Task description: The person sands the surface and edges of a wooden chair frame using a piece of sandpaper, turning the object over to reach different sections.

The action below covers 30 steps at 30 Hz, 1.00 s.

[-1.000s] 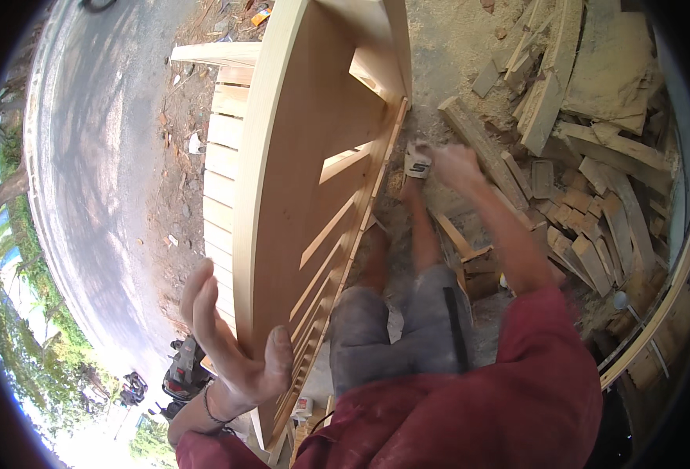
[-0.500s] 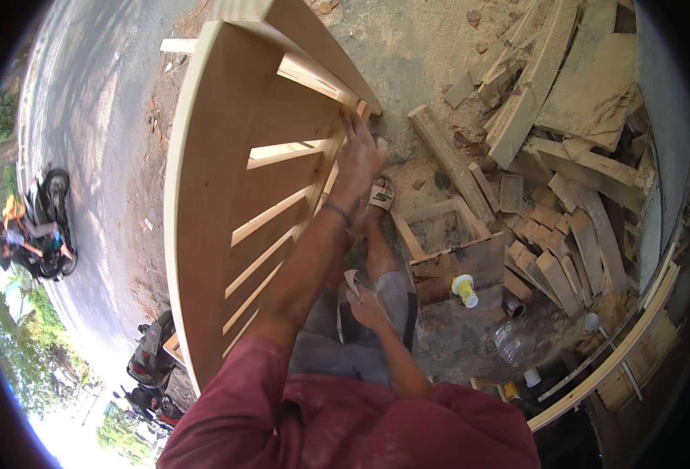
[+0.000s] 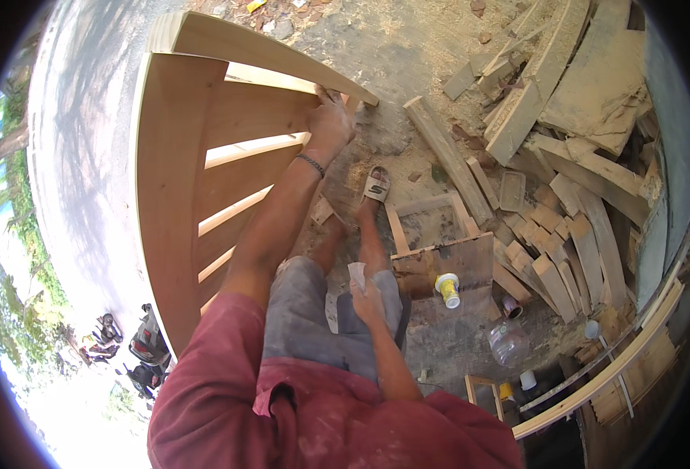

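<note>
A tall panel of pale and reddish-brown wood (image 3: 169, 164) with slats and gaps between them stands on my left side. My left hand (image 3: 331, 125) is closed on its inner edge near the far end, below the thick end board (image 3: 267, 55); some fingertips are hidden behind the wood. Over my right thigh, my right hand (image 3: 367, 303) is closed round a small pale folded sheet (image 3: 357, 273), whose material I cannot make out. It is apart from the panel.
A low wooden stool-like frame (image 3: 446, 266) to my right carries a yellow-and-white container (image 3: 448, 289). Offcuts and beams (image 3: 548, 234) are heaped at the right, near a clear plastic bottle (image 3: 509, 344). Parked motorcycles (image 3: 149, 344) stand beyond the panel, beside the road (image 3: 87, 195).
The panel has shifted left in view, with my left hand still on it. My right hand stays over my lap with the sheet. A passing motorcycle has gone from the road at left.
</note>
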Motion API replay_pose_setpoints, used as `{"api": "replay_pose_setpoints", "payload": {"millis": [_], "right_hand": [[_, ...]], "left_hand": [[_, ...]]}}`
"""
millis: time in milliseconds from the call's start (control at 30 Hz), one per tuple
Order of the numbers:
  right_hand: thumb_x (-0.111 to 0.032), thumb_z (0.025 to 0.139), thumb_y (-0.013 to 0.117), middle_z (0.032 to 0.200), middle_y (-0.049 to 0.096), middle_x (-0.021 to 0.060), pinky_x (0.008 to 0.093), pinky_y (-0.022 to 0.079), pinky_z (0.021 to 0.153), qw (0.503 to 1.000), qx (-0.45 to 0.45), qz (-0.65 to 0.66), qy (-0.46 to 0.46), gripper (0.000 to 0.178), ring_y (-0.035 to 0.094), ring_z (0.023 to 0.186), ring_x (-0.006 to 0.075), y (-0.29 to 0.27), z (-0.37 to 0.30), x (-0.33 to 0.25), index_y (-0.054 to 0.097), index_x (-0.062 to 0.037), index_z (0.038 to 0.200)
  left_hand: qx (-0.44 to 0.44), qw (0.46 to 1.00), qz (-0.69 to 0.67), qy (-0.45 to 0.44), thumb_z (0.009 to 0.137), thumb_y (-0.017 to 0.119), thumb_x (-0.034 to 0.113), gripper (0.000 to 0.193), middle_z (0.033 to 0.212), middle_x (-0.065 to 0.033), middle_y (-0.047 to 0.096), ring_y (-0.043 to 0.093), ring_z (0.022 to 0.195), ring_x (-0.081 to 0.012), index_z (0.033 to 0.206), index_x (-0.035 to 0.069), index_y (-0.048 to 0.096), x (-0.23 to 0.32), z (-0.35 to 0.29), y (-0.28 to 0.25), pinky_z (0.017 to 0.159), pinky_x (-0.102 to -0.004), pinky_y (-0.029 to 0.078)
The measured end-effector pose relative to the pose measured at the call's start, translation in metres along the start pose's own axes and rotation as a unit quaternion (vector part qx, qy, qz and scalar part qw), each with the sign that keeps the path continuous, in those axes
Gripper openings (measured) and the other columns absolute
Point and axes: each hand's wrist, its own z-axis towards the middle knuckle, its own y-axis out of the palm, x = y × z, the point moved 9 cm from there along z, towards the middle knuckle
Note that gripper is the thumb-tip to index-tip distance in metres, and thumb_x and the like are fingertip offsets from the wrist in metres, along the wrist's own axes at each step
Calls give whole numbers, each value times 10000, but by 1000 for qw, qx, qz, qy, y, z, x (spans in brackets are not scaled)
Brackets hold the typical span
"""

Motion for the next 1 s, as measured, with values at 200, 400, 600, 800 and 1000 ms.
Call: {"api": "replay_pose_setpoints", "payload": {"millis": [200,400,600,800,1000], "right_hand": [[-387,964,558,857,697,245,467,506,765,997,28,57,-34,481,682,860,425,-6,2,-2,619,56,1140],[-368,964,559,830,701,222,443,518,734,993,86,60,-62,481,700,833,379,-8,-8,2,604,76,1142],[-352,970,534,857,688,236,449,519,737,992,21,126,-13,457,696,816,368,4,-10,6,583,48,1186],[-363,969,543,809,693,199,428,529,692,992,48,108,-43,470,710,760,323,18,-7,17,581,43,1202],[-341,960,550,863,694,234,452,523,725,988,18,138,-59,440,699,780,366,25,-5,-8,607,31,1188]], "left_hand": [[68,994,8,81,868,554,208,601,1262,-413,507,708,876,-381,1368,-86,399,-10,0,-4,617,-381,591],[110,977,39,181,881,534,166,343,1067,-258,642,679,734,-345,1160,-26,588,-12,0,-1,619,-436,553],[63,880,408,237,941,537,247,248,1034,-89,687,609,1047,-216,1011,88,715,6,-29,-43,889,-395,418],[125,857,430,256,905,547,217,230,986,-127,673,599,1026,-241,987,70,703,-5,-62,-75,875,-394,421],[81,925,170,331,829,563,128,144,921,-150,657,639,889,-294,843,56,687,-13,-23,-41,817,-423,449]]}}
